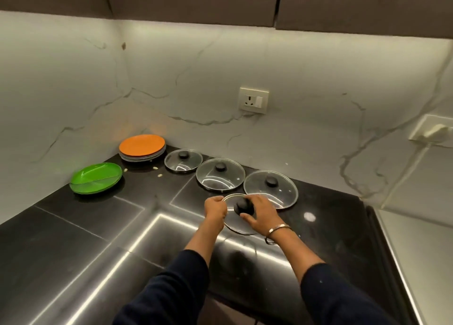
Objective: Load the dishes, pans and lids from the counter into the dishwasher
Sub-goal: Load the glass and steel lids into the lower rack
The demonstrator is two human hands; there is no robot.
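From the head view, a person leans over the black counter (73,231) with both hands on the nearest glass lid (239,225), which lies at the front of a row of lids. The right hand (261,213) curls over its black knob (242,207), fingers wrapped round it, while the left hand (215,207) pinches the lid's left rim. Three more lids wait behind, running back toward the wall: one (270,188) just beside the held one, another (220,174) in the middle, and a small one (183,160) farthest back. In the corner sits a plate stack (142,148) with an orange one on top, and green plates (96,178) lie to the left. The dishwasher is out of sight. This looks like the pick-up step for the first lid; next it probably needs lifting clear without knocking its neighbour, then carrying to the rack.
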